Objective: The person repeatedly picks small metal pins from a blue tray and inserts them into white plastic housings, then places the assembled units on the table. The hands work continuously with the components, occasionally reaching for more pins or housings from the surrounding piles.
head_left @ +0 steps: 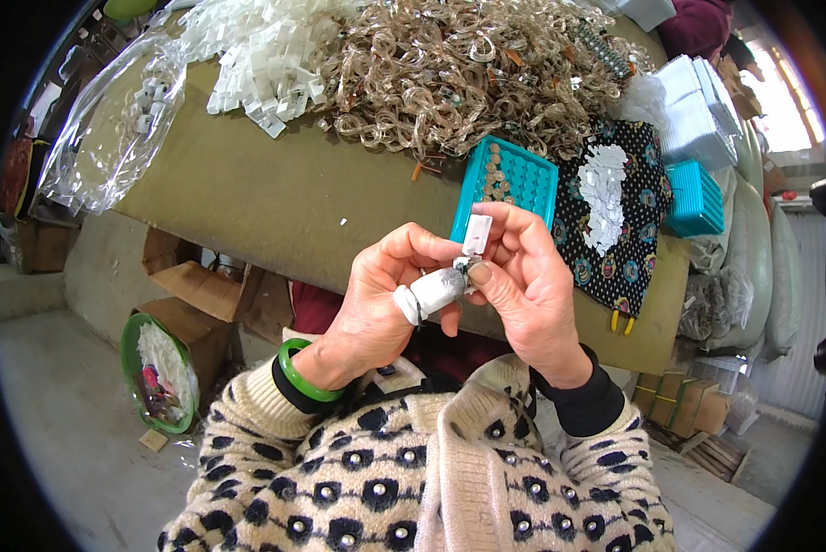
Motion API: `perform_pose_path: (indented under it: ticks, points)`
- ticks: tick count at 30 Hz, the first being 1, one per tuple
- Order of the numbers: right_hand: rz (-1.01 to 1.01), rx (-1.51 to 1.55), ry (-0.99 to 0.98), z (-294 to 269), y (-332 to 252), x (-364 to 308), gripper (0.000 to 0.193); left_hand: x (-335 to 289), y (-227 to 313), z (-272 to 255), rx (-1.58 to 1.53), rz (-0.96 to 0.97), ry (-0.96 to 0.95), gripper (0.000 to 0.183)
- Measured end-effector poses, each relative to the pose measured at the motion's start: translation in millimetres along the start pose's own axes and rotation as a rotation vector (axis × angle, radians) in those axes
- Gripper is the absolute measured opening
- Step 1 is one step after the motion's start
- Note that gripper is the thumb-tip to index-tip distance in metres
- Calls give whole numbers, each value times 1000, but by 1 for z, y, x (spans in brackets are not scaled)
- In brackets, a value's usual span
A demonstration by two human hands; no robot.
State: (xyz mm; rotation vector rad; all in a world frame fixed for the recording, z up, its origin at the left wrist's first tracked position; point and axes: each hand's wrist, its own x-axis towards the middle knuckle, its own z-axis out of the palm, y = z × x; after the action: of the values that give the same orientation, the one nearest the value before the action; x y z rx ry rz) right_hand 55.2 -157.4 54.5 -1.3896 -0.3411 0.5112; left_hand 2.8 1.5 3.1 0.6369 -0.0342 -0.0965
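Over the table's near edge, my two hands meet around a small white rectangular plastic piece (476,235). My right hand (534,299) pinches it between thumb and fingers, with its long end pointing away from me. My left hand (385,285) is closed against its near end, where a small, shiny part shows between the fingertips. I cannot make out that part's exact form. White wrapping (434,291) with a dark band covers one digit of my left hand. Just beyond my hands lies a teal plastic tray (534,175) with several round copper-coloured pieces in it.
Coiled clear tubing or cable (431,74) is heaped across the far table (275,198), beside white plastic pieces (275,78) and a clear bag (109,129). Right are white flat pieces (603,198) on patterned cloth (635,276), a teal basket (693,198) and yellow-handled pliers (622,322).
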Motion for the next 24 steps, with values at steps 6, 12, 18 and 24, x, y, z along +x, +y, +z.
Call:
perform_pose_path:
  ticks: [6, 12, 18, 24]
  points:
    - [-313, -371, -2, 1, 13, 6, 53, 0, -4, 5, -57, -7, 57, 15]
    - [-220, -292, 86, -10, 0, 10, 24, 0, -2, 6, -87, -87, 50, 16]
    - [-301, -384, 144, -11, 0, 9, 18, 1, -1, 5, -138, -95, 41, 16]
    - [-522, -535, 188, -1, 6, 8, 17, 0, -7, 5, -130, -31, 41, 16]
